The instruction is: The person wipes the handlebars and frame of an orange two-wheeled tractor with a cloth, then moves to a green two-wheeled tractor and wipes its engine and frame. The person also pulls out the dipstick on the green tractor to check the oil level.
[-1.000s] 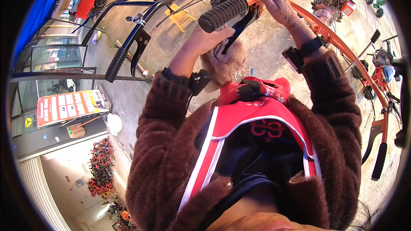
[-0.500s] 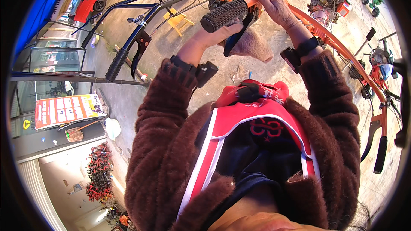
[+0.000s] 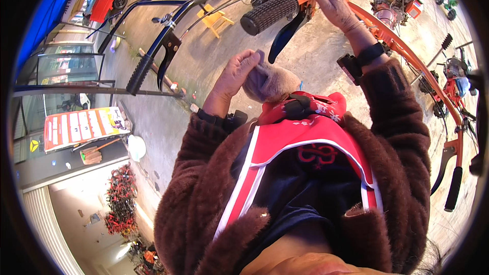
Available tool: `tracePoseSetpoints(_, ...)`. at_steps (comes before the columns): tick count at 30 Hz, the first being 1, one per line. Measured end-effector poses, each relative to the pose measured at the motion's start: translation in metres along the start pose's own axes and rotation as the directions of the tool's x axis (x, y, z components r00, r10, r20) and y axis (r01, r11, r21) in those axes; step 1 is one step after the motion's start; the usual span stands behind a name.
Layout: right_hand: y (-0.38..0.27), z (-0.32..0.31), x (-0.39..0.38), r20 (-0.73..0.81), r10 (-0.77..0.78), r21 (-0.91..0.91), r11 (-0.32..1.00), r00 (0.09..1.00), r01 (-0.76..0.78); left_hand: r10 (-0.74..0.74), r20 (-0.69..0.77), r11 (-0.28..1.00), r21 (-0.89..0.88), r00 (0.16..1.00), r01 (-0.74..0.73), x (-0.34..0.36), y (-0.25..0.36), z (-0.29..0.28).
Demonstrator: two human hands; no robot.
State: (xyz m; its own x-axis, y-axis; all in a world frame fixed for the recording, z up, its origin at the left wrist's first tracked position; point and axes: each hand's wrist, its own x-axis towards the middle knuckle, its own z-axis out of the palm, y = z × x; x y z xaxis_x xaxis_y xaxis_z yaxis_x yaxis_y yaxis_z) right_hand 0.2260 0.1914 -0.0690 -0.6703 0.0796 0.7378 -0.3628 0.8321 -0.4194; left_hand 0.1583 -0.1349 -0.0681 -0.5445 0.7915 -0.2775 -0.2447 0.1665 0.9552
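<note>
A crumpled greyish-pink cloth (image 3: 275, 82) hangs from my left hand (image 3: 233, 79), pinched between thumb and fingers in front of the red apron (image 3: 305, 117). My right hand (image 3: 330, 4) rests with its fingers curled over an orange handlebar (image 3: 374, 28), just behind the handlebar's knobbed black grip (image 3: 269, 15). Below that grip juts a dark curved lever (image 3: 286, 38), between the cloth and my right hand. Cloth and lever are apart.
To the left are another machine's black handlebars with a ribbed grip (image 3: 140, 74). A yellow stool (image 3: 214, 20) stands on the concrete floor behind them. The orange bar curves down the right side to a second black grip (image 3: 453, 188). Several small machines stand farther off.
My left hand has come away from under the grip, moving down and left with the cloth. The lever now shows in full. My right hand stays on the handlebar.
</note>
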Motion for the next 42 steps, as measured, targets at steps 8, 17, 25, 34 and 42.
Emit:
tracePoseSetpoints(8, -0.005, -0.004, 0.003, 0.073, 0.058, 0.075, 0.995, 0.996, -0.064, 0.063, -0.099, 0.968, -0.235, 0.993, -0.085, -0.009, -0.022, -0.013)
tracePoseSetpoints(17, -0.004, -0.003, 0.000, 0.071, 0.064, 0.064, 0.996, 0.995, -0.068, 0.160, -0.407, 0.902, -0.310, 0.899, -0.300, -0.006, 0.004, -0.008)
tracePoseSetpoints(25, -0.008, -0.003, 0.002, 0.061, 0.055, 0.052, 0.997, 0.997, -0.058, 0.562, -0.096, 0.765, 0.438, 0.822, -0.472, -0.008, 0.028, 0.043)
tracePoseSetpoints(34, -0.014, -0.004, 0.001, 0.071, 0.112, 0.094, 0.988, 0.991, -0.119, 0.541, 0.221, 0.415, 0.770, 0.812, -0.485, -0.004, 0.049, 0.055)
tracePoseSetpoints(42, -0.030, -0.011, 0.007, 0.010, 0.116, 0.133, 0.984, 0.993, -0.116, 0.327, 0.397, 0.191, 0.861, 0.857, -0.472, 0.009, 0.065, 0.058)
